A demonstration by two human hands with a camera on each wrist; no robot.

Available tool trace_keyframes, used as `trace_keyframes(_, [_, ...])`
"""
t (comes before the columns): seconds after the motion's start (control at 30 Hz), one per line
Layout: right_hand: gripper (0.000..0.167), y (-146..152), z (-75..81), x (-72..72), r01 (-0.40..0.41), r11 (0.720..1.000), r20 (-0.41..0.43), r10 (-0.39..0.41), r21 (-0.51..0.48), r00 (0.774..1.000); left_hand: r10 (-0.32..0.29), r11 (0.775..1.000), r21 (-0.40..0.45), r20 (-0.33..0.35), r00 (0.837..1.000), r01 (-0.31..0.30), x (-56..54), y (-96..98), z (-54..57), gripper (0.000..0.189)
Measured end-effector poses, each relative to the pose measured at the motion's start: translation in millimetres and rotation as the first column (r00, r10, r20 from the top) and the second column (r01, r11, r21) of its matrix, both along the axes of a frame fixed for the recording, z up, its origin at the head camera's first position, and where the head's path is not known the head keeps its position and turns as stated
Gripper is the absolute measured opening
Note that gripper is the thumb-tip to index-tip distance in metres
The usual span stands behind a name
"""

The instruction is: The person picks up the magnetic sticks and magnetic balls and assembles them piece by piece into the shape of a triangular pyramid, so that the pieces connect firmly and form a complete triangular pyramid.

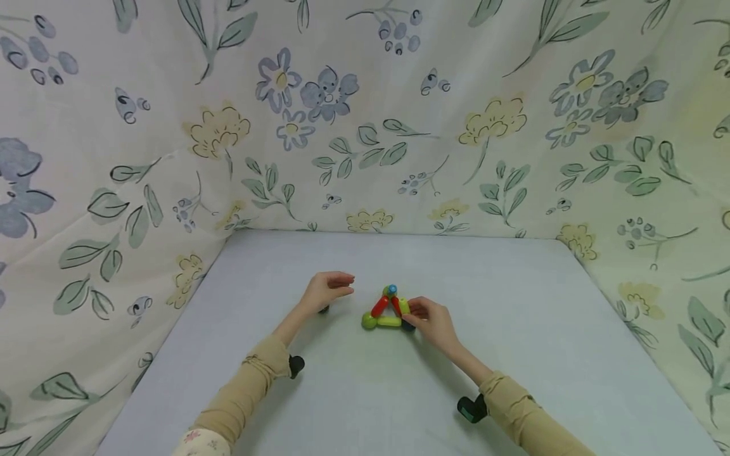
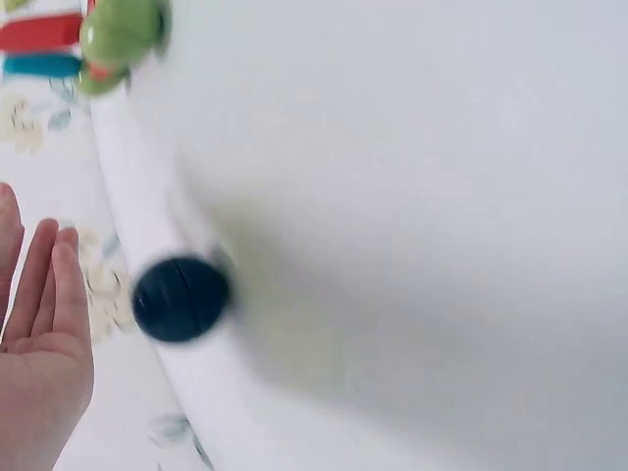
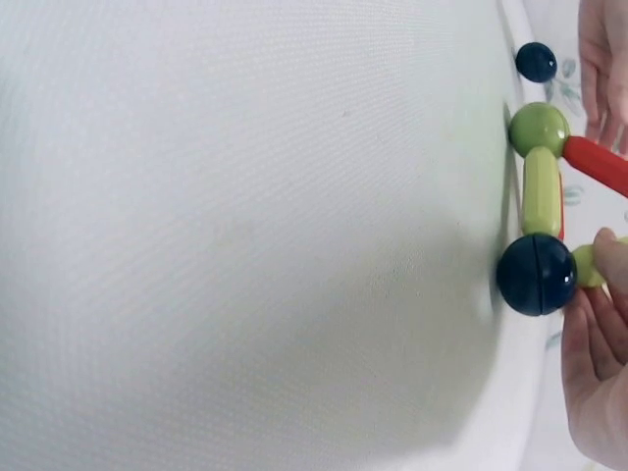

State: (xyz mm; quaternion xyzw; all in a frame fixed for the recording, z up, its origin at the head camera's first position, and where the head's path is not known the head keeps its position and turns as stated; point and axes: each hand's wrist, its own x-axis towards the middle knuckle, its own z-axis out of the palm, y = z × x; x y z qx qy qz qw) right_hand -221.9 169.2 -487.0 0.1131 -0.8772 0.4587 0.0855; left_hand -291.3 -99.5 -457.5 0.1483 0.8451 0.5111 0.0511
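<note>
My right hand (image 1: 435, 322) pinches a yellow-green rod (image 1: 404, 306) between thumb and fingers. In the right wrist view the rod's lower end meets a dark blue ball (image 3: 536, 275). That ball is one corner of a triangle on the table, joined by another yellow-green rod (image 1: 390, 322) to a green ball (image 1: 369, 320). Red rods (image 1: 379, 307) run to the far corner, where a blue rod (image 1: 392, 289) stands by a green ball (image 2: 123, 31). To the left, my left hand (image 1: 322, 294) hovers with relaxed fingers, holding nothing, over a loose dark blue ball (image 2: 181, 299).
The white table (image 1: 365, 405) carries the pieces near its middle. Floral cloth (image 1: 365, 126) hangs behind it and at both sides. Dark wrist devices (image 1: 296, 366) sit under both sleeves.
</note>
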Motion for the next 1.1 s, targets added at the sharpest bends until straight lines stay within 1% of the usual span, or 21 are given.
trace_keyframes(0.1, [0.021,0.6,0.8,-0.1,-0.004,1.000,-0.005,0.004,0.004,1.000,-0.005,1.000,0.011,0.032,0.999,0.004,-1.8,-25.4,-2.5,0.036])
trace_keyframes(0.2, [0.021,1.5,2.3,-0.3,-0.012,1.000,-0.009,0.012,0.005,1.000,-0.006,1.000,0.006,0.046,0.999,0.006,-2.0,-46.6,-5.4,0.037])
trace_keyframes(0.33, [0.021,2.7,3.8,-0.8,-0.019,1.000,-0.011,0.019,0.003,1.000,-0.047,0.999,0.001,0.056,0.997,0.047,-2.9,-66.9,-11.7,0.038])
trace_keyframes(0.4, [0.020,3.3,4.2,-1.0,-0.021,1.000,-0.012,0.021,0.004,1.000,-0.071,0.997,0.006,0.079,0.994,0.071,-3.4,-72.9,-15.3,0.040])
trace_keyframes(0.47, [0.021,3.8,4.1,-1.1,-0.022,1.000,-0.014,0.022,0.011,1.000,-0.099,0.995,0.011,0.092,0.991,0.099,-3.7,-77.2,-18.5,0.043])
trace_keyframes(0.57, [0.021,3.6,4.1,-1.2,-0.019,1.000,-0.004,0.019,0.016,1.000,-0.114,0.993,0.013,0.122,0.986,0.113,-2.6,-79.7,-21.2,0.045])
trace_keyframes(0.7, [0.022,2.1,3.7,-0.9,-0.013,1.000,0.011,0.013,0.010,1.000,-0.134,0.991,0.000,0.135,0.982,0.135,0.7,-80.8,-23.1,0.047])
trace_keyframes(0.8, [0.022,1.5,3.1,-0.5,-0.015,1.000,0.013,0.015,0.006,1.000,-0.150,0.988,-0.006,0.130,0.980,0.151,1.8,-81.7,-26.5,0.046])
trace_keyframes(0.97, [0.022,1.2,1.7,-0.2,-0.016,1.000,0.012,0.016,0.001,1.000,-0.144,0.989,-0.016,0.127,0.981,0.147,0.5,-83.5,-32.6,0.045])
trace_keyframes(1.1, [0.022,1.1,0.7,0.0,-0.013,1.000,0.014,0.014,-0.007,1.000,-0.136,0.989,-0.032,0.124,0.983,0.141,0.1,-83.4,-34.4,0.044])
